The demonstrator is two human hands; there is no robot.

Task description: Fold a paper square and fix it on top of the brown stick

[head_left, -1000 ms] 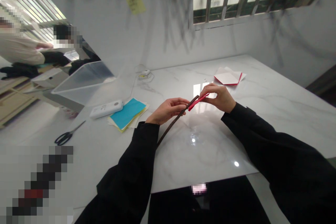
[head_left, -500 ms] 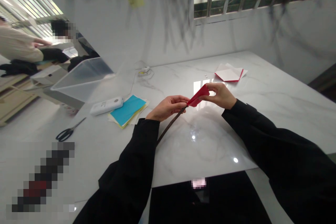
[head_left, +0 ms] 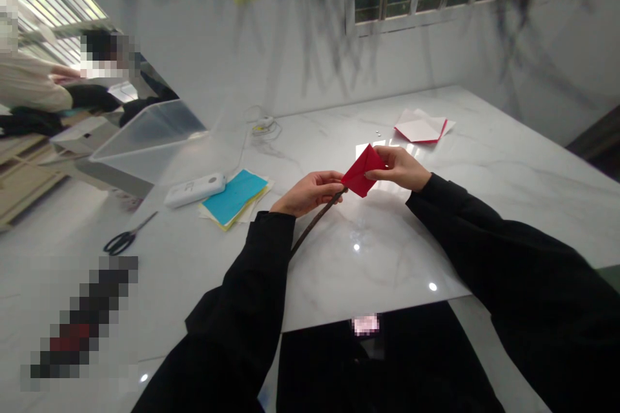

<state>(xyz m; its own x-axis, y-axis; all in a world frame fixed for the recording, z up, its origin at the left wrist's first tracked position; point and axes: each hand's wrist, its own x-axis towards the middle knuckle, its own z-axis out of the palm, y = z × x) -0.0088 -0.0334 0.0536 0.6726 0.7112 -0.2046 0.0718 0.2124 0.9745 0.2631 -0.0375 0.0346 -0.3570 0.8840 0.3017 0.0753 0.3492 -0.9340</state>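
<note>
Above the white marble table [head_left: 484,206], my left hand [head_left: 310,192] pinches the upper end of a thin dark stick [head_left: 317,221] that slants down toward my left sleeve. My right hand [head_left: 400,166] grips a folded red paper [head_left: 361,171] by its right edge. The paper's flat diamond face is turned toward me. Its lower left corner touches the stick's tip between my two hands.
A blue sheet on a small paper stack [head_left: 235,197], a white oblong device [head_left: 195,189] and black scissors [head_left: 126,237] lie to the left. A clear plastic bin [head_left: 150,142] stands behind them. Red and white papers [head_left: 421,129] lie far right. Other people [head_left: 43,87] sit at the far left.
My right hand has turned the red paper from edge-on to its flat face. Both hands have lifted slightly away from me, still at the stick's tip.
</note>
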